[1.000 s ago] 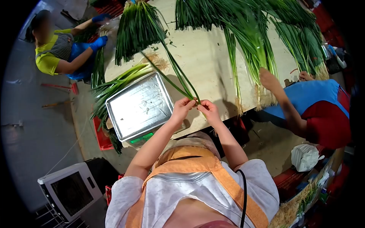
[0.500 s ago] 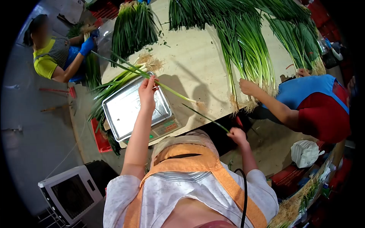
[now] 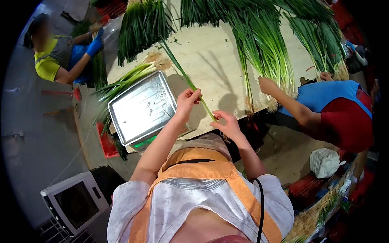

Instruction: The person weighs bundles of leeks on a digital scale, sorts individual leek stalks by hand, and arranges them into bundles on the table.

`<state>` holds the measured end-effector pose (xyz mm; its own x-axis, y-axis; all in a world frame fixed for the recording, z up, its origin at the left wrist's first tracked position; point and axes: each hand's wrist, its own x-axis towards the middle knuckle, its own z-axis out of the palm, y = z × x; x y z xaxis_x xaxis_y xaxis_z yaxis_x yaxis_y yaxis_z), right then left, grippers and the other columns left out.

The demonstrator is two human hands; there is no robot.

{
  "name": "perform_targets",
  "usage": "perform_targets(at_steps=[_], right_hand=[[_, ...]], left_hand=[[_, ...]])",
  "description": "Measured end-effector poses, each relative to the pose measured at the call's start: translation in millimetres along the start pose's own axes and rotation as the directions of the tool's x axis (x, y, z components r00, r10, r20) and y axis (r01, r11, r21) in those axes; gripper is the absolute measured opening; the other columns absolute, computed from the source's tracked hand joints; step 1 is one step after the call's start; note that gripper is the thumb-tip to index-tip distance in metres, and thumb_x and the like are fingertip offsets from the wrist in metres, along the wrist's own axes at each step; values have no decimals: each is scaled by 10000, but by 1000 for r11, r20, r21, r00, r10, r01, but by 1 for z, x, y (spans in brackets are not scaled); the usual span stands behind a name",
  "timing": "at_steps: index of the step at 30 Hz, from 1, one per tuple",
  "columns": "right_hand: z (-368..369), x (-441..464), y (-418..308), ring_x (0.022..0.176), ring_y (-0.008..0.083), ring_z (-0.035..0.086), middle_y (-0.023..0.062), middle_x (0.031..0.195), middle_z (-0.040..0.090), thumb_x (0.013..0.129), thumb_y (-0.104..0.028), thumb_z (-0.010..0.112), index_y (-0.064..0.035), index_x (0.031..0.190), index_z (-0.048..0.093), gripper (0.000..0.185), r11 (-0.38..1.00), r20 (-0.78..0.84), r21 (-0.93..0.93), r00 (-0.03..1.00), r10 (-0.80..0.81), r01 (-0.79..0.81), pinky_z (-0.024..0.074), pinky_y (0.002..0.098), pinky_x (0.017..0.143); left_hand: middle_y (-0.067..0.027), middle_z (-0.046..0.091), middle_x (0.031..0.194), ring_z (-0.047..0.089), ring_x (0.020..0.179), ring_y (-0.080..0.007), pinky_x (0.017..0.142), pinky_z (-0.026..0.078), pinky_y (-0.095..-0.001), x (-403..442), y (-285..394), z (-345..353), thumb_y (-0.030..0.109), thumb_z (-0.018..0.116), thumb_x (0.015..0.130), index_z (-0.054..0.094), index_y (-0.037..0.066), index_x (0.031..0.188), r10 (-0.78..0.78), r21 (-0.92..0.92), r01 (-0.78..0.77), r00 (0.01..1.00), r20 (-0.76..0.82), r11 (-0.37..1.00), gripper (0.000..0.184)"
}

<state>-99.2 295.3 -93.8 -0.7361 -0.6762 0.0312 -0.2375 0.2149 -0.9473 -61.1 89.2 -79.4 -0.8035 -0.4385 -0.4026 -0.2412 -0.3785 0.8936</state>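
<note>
A single green onion (image 3: 185, 76) slants across in front of me, its leaf end pointing up and left. My left hand (image 3: 187, 106) is closed around its middle, just right of the scale. My right hand (image 3: 229, 126) pinches the pale lower part between thumb and fingers, and roots show below that hand. Beside my left forearm is the scale's metal tray (image 3: 142, 108), with bits of leaf on it. More green onions (image 3: 135, 75) lie behind and left of the tray, partly hidden by it.
Bunches of green onions (image 3: 265, 48) cover the far side of the table (image 3: 202, 48). A co-worker in a blue apron (image 3: 324, 99) reaches in from the right; another wearing blue gloves (image 3: 95, 45) stands at left. A red crate (image 3: 106, 141) sits below the table's left edge.
My left hand has moved right with the green onion, which now stands steeper. My right hand has come up to its lower end; the thin leaf it held no longer shows.
</note>
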Motion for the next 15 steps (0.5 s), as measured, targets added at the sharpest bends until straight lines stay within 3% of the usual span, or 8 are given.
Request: perform_targets(at_steps=[4,10,15], right_hand=[[11,9,2,641,181,620,81,747,632,742,-161,746,-23,955,652,270,997,9,-70,1000,12,-12,485,291,585],[16,13,6,598,161,612,81,700,635,792,-160,699,-19,924,656,198,997,-10,-77,1000,-25,25,483,279,564],[17,11,15,591,143,599,82,682,635,849,-152,627,7,898,642,167,939,-16,265,973,230,-218,458,265,556]], left_hand=[[7,607,779,548,687,-87,655,440,-237,-2,-1,-2,246,626,888,584,82,884,11,-21,-11,999,-33,1000,169],[-3,600,745,541,660,-87,629,436,-237,-5,-10,0,241,631,880,583,60,904,0,-27,-1,999,-52,1000,189],[-20,615,751,525,636,-82,610,430,-228,-7,-17,9,219,612,890,596,39,890,-48,-13,48,999,4,999,181]])
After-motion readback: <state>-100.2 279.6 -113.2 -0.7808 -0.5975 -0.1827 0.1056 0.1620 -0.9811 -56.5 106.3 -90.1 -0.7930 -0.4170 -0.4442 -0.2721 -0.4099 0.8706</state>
